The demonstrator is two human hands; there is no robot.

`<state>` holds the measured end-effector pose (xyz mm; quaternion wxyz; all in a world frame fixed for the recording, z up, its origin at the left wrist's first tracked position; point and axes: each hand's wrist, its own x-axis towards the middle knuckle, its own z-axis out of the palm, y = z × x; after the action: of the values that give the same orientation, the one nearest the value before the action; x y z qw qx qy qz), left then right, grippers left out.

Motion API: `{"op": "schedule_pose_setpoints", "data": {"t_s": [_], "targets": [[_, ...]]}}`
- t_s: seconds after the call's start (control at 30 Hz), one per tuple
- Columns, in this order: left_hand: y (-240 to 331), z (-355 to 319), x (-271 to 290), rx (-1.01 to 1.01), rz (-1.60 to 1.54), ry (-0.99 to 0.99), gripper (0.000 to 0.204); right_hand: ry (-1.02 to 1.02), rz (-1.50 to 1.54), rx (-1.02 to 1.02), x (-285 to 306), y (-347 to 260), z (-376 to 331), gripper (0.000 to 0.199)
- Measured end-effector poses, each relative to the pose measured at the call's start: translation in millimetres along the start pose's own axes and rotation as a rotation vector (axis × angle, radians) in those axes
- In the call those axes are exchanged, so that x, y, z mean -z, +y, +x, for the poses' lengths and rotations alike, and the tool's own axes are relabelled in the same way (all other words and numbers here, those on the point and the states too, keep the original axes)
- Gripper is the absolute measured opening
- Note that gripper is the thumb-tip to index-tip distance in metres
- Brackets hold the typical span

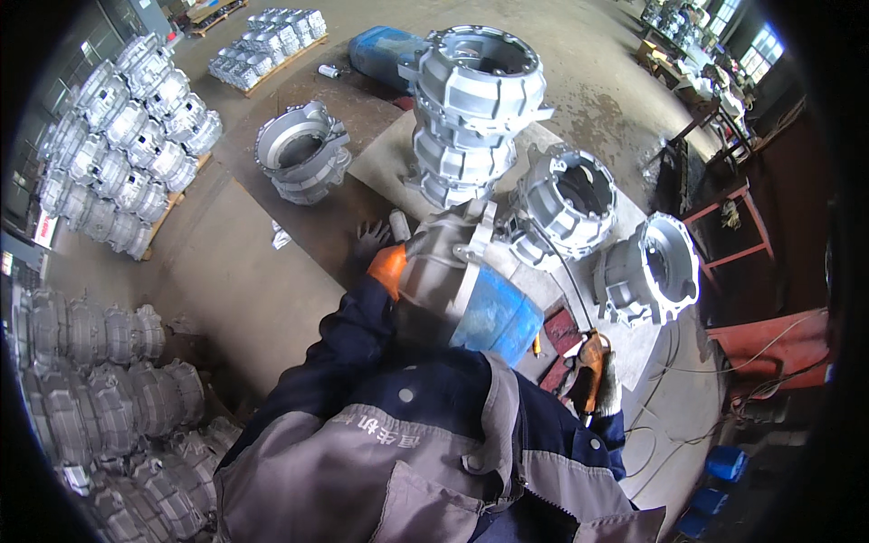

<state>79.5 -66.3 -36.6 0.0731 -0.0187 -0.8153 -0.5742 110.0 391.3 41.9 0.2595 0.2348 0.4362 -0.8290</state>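
Observation:
My left hand (389,269), in an orange glove, presses against the side of a grey metal housing (439,262). The housing lies tilted on a blue plastic drum (501,312) in front of my body. To the right, my right hand (594,373) is low beside the drum, closed around something orange that I cannot make out. A thin dark cord or rod (572,285) runs up from it past an open round housing (570,199). Another ring-shaped housing (650,271) sits to the right. A dark glove-like shape (371,237) lies just beyond my left hand.
A tall stack of housings (471,118) stands ahead, with a second blue drum (385,54) behind it. One housing (301,152) sits on the floor at left. Piled castings (127,136) line the left side. Red metal frames (765,348) and loose cables (665,371) lie right.

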Motion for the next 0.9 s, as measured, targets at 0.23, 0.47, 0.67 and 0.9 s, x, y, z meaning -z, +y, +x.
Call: {"op": "schedule_pose_setpoints", "data": {"t_s": [0.23, 0.47, 0.67, 0.9], "targets": [[-45, 88, 168, -0.253, 0.905, 0.189, 0.007, -0.059, -0.007, 0.187, -54, 34, 17, 0.054], [-87, 248, 327, 0.535, 0.841, 0.291, 0.048, 0.197, 0.15, 0.031, -92, 76, 24, 0.051], [-176, 287, 364, 0.815, 1.062, 0.233, 0.06, 0.267, 0.163, -0.052, -131, 85, 33, 0.05], [-242, 256, 334, 0.698, 1.053, 0.382, 0.051, 0.226, 0.148, -0.113, -162, 78, 52, 0.049]]}}
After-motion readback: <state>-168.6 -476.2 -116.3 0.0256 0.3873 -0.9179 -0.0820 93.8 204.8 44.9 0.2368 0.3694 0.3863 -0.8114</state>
